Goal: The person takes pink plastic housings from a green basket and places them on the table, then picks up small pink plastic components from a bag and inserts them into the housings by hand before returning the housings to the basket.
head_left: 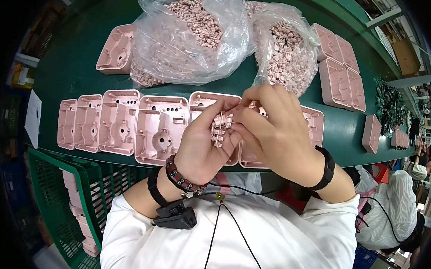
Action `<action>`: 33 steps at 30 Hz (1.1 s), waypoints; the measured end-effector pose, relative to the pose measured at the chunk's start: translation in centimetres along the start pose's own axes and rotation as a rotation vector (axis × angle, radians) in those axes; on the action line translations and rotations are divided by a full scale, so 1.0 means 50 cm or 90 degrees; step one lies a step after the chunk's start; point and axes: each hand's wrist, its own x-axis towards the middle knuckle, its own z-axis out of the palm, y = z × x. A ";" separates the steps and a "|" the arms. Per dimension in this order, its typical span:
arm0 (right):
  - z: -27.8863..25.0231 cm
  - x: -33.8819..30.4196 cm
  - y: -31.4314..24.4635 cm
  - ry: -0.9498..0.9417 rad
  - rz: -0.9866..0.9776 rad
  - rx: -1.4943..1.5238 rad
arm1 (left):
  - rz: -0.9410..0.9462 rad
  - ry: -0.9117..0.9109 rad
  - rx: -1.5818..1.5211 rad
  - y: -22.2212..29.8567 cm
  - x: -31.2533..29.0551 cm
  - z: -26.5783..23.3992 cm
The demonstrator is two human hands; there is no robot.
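Observation:
Several small pink plastic parts lie in the cupped palm of my left hand, its fingers curled around them. My right hand reaches across, thumb and fingertips pinched at one of these parts above the left palm. Below both hands stands a row of open pink plastic housings along the table's near edge; the hands partly hide the ones in the middle. A clear plastic bag of small pink parts lies beyond my left hand. A second clear bag of such parts lies just past my right hand.
The green table also bears a lone pink housing at the far left and stacked housings on the right. Dark cables pile up farther right. A green crate with pink parts stands at lower left. Another person sits at right.

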 end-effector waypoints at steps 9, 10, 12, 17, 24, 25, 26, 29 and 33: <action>-0.088 -0.028 0.026 -0.127 0.170 0.342 | -0.229 -0.215 0.067 -0.005 -0.004 -0.019; -0.094 -0.038 0.031 -0.172 0.196 0.401 | -0.246 -0.215 0.067 -0.005 -0.008 -0.015; -0.094 -0.053 0.034 -0.166 0.209 0.437 | -0.190 -0.201 0.390 0.000 -0.023 0.015; -0.087 -0.099 0.044 -0.192 0.242 0.581 | -0.005 -0.290 0.749 -0.030 -0.024 0.021; -0.058 -0.168 0.049 -0.182 0.277 0.635 | 0.180 -0.472 1.150 -0.037 0.008 0.016; -0.054 -0.173 0.053 -0.148 0.260 0.625 | 0.207 -0.445 1.163 -0.042 0.010 0.015; -0.052 -0.179 0.055 -0.114 0.244 0.614 | 0.201 -0.448 1.160 -0.050 0.012 0.012; -0.056 -0.195 0.046 -0.057 0.253 0.532 | 0.306 -0.391 1.148 -0.074 0.017 0.007; -0.070 -0.209 0.047 -0.046 0.222 0.437 | 0.366 -0.426 1.178 -0.076 0.028 0.018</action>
